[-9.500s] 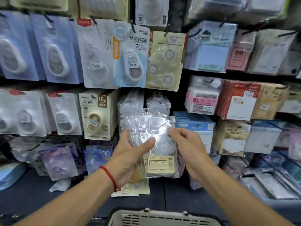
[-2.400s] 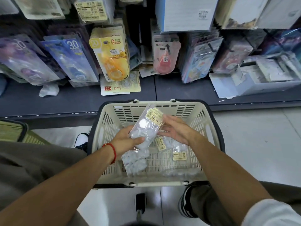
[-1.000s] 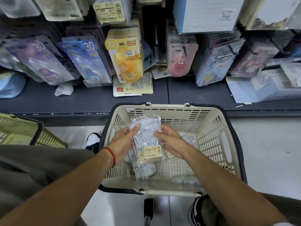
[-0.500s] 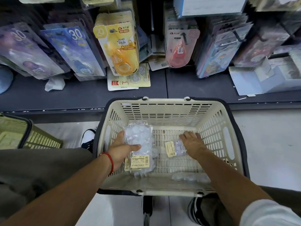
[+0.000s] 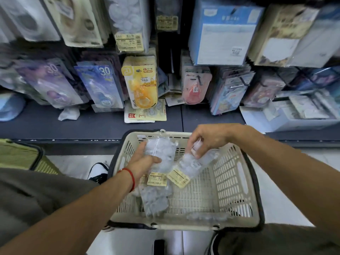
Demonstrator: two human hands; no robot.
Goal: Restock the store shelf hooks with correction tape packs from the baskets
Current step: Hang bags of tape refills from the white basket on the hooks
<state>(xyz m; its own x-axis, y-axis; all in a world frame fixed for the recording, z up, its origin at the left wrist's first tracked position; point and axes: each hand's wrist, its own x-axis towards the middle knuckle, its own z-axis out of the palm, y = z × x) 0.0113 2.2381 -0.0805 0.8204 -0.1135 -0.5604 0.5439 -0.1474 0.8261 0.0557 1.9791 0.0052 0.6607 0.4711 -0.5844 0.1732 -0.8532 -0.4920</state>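
Correction tape packs [image 5: 160,155] gripped by left hand [image 5: 141,162]; right hand [image 5: 206,140] pinches another pack [image 5: 193,164] above the basket [image 5: 237,184], pale floor [image 5: 276,196] beneath, dark shelf [image 5: 92,126] behind.

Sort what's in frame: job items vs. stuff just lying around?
Job:
- left hand gripping a stack of clear packs
- right hand pinching another clear pack
- cream basket
- hanging clear packs on the shelf

Lying about:
- crumpled paper
- flat yellow card pack
- green basket
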